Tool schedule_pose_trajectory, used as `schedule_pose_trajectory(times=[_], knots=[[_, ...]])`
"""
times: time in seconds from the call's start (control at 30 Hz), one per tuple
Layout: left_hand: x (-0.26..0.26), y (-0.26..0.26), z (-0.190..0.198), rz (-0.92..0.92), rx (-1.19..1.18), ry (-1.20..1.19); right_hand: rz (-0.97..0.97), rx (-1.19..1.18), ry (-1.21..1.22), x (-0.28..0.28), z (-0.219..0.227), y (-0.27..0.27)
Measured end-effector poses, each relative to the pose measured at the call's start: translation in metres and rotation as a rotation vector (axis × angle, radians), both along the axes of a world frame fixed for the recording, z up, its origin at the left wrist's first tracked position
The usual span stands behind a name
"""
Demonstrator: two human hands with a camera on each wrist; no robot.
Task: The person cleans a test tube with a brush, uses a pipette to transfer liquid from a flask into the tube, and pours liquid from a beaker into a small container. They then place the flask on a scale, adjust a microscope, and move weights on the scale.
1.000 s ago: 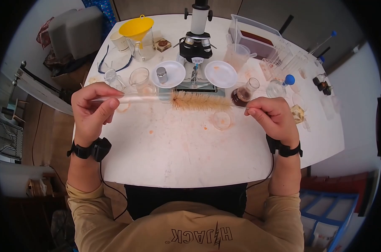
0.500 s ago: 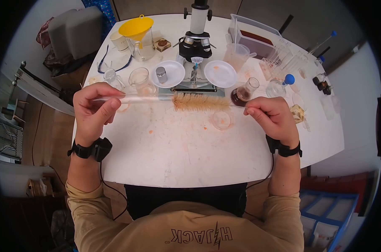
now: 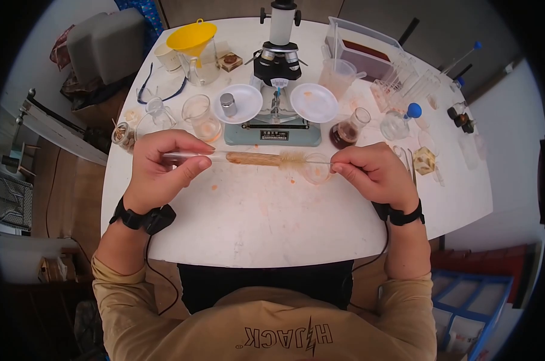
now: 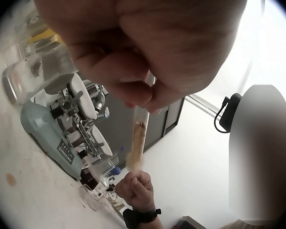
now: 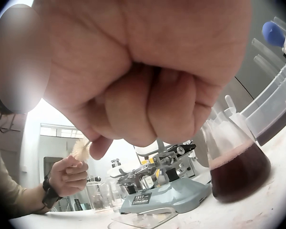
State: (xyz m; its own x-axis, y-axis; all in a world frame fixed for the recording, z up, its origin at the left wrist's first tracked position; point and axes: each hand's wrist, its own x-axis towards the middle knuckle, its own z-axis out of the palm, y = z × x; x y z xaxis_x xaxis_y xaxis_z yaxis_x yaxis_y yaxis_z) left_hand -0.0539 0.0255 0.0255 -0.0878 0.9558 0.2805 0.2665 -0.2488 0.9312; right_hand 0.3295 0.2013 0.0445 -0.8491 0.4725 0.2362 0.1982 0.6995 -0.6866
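Observation:
In the head view my left hand (image 3: 167, 171) pinches a clear glass test tube (image 3: 219, 157) between thumb and fingers, holding it level above the table. My right hand (image 3: 377, 174) pinches the thin wire handle of a test tube brush (image 3: 294, 159). Most of the tan bristles are pressed flat inside the tube, while a fluffy tuft sticks out at its mouth. The left wrist view shows the tube (image 4: 141, 116) below my left fingertips, with the brush (image 4: 137, 138) inside. Beyond my curled right fingers, the tuft (image 5: 81, 150) appears in the right wrist view.
Behind the hands stands a balance (image 3: 272, 137) with two white pans, a metal weight (image 3: 228, 104) on one. A flask of dark liquid (image 3: 349, 130) is to its right, a beaker (image 3: 201, 117) to its left. Under the brush lies a round glass dish (image 3: 318, 170). A microscope (image 3: 281, 36) stands farther back.
The bristles, bushy and mostly outside the tube before, are now largely inside it. Both hands have come closer together and slightly lower, the left moving right and the right moving left.

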Motion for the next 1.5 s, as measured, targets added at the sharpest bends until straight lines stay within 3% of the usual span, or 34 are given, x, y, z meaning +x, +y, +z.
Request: schedule_pose_trajectory(times=[0.53, 1.5], knots=[[0.022, 0.005, -0.011, -0.124, -0.13, 0.008, 0.108, -0.015, -0.069, -0.017, -0.013, -0.01], [0.034, 0.008, -0.014, -0.256, -0.163, 0.105, 0.147, -0.063, -0.054, -0.022, -0.018, -0.02]])
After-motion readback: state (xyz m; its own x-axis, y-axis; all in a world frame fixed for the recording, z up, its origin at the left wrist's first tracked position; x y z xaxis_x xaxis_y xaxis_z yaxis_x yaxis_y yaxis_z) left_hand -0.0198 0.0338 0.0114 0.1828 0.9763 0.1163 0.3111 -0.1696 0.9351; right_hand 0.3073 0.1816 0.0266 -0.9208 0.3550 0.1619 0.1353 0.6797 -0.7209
